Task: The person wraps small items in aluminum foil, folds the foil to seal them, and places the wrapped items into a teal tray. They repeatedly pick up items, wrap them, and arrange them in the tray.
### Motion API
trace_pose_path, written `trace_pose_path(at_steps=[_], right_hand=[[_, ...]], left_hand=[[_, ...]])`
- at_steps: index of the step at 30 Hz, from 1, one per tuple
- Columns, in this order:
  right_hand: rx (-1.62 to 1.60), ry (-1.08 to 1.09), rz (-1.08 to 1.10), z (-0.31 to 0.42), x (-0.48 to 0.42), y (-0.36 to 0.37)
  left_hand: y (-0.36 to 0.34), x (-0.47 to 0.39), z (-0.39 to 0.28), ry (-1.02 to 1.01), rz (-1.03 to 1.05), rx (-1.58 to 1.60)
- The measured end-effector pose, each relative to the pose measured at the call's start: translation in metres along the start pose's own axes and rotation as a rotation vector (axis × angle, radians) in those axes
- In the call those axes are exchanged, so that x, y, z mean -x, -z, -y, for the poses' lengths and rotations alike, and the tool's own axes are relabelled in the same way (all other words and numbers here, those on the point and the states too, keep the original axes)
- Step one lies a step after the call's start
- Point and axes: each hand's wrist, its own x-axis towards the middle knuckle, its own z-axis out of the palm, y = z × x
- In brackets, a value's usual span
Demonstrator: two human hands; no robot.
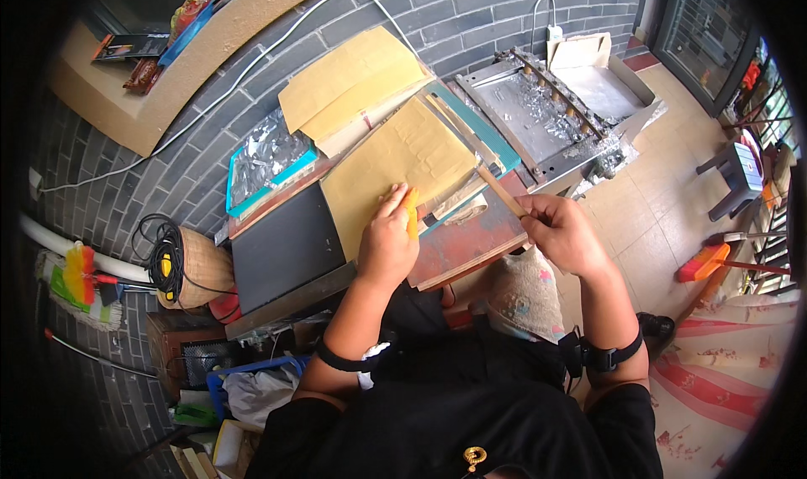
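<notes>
My left hand [391,233] rests on the near edge of a brown kraft paper sheet [403,151]. Along its inner side shows a narrow orange piece [412,213]; whether it is worn on a digit or held, I cannot tell. Between the fingers of my right hand [563,230] is a thin flat wooden stick [501,191], its far end by the paper's right corner. Beneath the kraft sheet lie more papers and a teal ribbed board [482,132]. A second kraft sheet [353,81] leans toward the wall behind. All this lies on a worn reddish board [460,245].
At left, a turquoise tray [272,182] contains silvery foil scraps beside a black panel [287,245]. A metal frame [536,113] strewn with foil bits stands at right, next to an open cardboard box [621,88]. A wicker basket [205,267] carries coiled black cable. A patterned cloth [526,296] hangs below.
</notes>
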Motion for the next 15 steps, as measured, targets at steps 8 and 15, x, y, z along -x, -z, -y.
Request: trace_pose_path(at_steps=[8, 15], right_hand=[[-0.021, -0.011, 0.002, -0.0004, 0.0017, -0.0002], [-0.062, -0.021, -0.031, 0.0050, 0.0024, -0.0012]], left_hand=[[0.0005, -0.0009, -0.0052, -0.032, 0.038, -0.092], [0.0023, -0.0038, -0.0076, -0.022, 0.034, -0.053]])
